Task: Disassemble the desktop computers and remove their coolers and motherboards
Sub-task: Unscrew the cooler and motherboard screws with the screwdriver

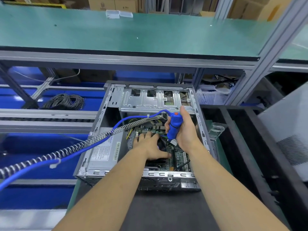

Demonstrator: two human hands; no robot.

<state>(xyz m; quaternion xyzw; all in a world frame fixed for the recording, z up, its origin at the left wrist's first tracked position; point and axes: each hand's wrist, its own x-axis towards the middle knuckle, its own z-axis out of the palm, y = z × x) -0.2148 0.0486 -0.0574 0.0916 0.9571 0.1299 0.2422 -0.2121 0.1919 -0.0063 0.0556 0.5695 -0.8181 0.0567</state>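
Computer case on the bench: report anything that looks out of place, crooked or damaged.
Nothing stands out. The computer case lies open on its side with the power supply seated inside. The left hand rests flat on the cooler, and the right hand holds a blue screwdriver upright over the motherboard.

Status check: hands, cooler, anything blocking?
Right hand grips blue electric screwdriver, tip down over motherboard. Left hand rests flat on cooler. Coiled cord drapes across power supply.
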